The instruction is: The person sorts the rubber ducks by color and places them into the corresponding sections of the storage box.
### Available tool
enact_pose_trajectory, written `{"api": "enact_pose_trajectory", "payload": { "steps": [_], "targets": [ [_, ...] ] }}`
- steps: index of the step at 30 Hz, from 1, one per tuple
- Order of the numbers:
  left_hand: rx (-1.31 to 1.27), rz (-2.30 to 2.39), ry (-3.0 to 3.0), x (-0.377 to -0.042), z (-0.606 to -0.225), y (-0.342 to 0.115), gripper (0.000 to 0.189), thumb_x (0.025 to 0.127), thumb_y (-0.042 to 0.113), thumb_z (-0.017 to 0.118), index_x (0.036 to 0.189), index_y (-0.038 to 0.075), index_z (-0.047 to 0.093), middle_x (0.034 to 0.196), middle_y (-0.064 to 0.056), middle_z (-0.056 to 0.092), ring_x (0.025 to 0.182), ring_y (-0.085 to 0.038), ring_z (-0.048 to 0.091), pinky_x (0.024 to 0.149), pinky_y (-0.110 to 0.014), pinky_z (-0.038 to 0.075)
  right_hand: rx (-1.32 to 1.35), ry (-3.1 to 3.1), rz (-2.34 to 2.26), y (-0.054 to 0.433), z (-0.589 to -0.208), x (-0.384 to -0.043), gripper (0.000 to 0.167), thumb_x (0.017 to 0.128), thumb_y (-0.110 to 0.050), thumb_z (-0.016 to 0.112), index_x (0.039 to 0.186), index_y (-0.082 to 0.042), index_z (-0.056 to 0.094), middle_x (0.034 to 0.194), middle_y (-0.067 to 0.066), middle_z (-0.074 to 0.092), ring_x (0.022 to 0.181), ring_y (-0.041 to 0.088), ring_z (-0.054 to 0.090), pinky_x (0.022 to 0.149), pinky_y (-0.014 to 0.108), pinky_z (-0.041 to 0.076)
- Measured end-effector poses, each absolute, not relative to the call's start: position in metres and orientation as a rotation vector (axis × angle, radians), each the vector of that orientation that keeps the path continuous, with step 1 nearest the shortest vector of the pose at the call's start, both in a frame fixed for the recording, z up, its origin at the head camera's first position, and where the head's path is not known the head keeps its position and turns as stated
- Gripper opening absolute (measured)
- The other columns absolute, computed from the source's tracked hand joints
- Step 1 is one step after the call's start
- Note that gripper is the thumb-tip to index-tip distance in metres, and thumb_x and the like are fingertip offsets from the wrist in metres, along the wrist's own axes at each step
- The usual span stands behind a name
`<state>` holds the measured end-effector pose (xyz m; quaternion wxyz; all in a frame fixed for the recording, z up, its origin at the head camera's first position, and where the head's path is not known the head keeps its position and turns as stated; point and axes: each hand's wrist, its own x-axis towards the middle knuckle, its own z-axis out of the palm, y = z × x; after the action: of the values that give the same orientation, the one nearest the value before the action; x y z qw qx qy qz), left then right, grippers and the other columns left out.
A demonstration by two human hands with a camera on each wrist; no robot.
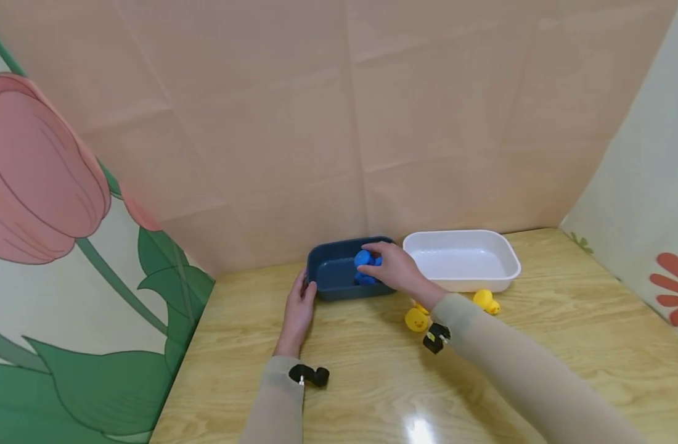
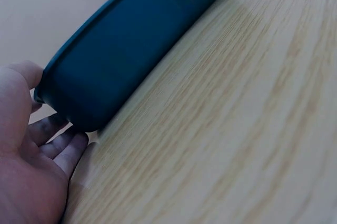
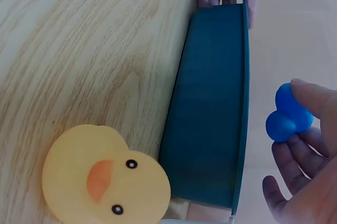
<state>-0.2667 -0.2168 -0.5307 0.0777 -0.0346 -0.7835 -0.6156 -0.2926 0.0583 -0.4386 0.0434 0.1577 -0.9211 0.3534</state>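
My right hand (image 1: 397, 266) pinches a small blue rubber duck (image 3: 289, 112) between thumb and fingers, above the dark blue tray (image 1: 333, 293). More blue toy shapes (image 1: 365, 279) show inside the tray under that hand, partly hidden by it. At the tray's left end my left hand (image 1: 299, 311) holds on. In the left wrist view its thumb lies at the rim and the other fingers (image 2: 73, 153) reach around the lower corner. The tray's side wall (image 2: 131, 50) rises from the wooden table there.
A white tray (image 1: 461, 286) stands right of the dark blue one. A yellow rubber duck (image 1: 416, 320) sits in front of the trays, with another bit of yellow behind it. One more yellow duck (image 1: 483, 300) is by the white tray. A fabric backdrop (image 1: 261, 154) hangs behind.
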Motion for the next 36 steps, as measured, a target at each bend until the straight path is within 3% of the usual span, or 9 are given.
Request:
{"api": "enact_pose_trajectory", "payload": {
  "steps": [24,31,36],
  "targets": [
    [-0.091,-1.847,-2.348,-0.268,-0.533,-0.216,0.063,0.119,0.036,0.054,0.173,0.011,0.036,0.173,-0.016,0.042,0.159,-0.034,0.041,0.13,-0.053,0.034,0.495,-2.759,1.164,0.076,-0.437,-0.289,0.061,0.102,-0.034,0.083,0.151,-0.002,0.066,0.142,0.017,0.071,0.129,0.04,0.066,0.11,0.054,0.053],
    [-0.076,-1.857,-2.356,-0.269,-0.532,-0.215,0.059,0.119,0.029,0.053,0.174,0.014,0.037,0.174,-0.011,0.043,0.159,-0.033,0.041,0.13,-0.051,0.034,0.488,-2.726,1.164,0.091,-0.429,-0.279,0.058,0.102,-0.029,0.084,0.151,-0.002,0.066,0.145,0.017,0.07,0.13,0.04,0.065,0.112,0.058,0.051],
    [-0.065,-1.842,-2.371,-0.269,-0.529,-0.215,0.06,0.119,0.035,0.052,0.174,0.015,0.036,0.174,-0.009,0.042,0.159,-0.03,0.041,0.13,-0.05,0.033,0.479,-2.716,1.175,0.104,-0.424,-0.271,0.059,0.104,-0.032,0.082,0.152,-0.004,0.065,0.149,0.016,0.068,0.133,0.039,0.064,0.115,0.06,0.049]
  ]
}}
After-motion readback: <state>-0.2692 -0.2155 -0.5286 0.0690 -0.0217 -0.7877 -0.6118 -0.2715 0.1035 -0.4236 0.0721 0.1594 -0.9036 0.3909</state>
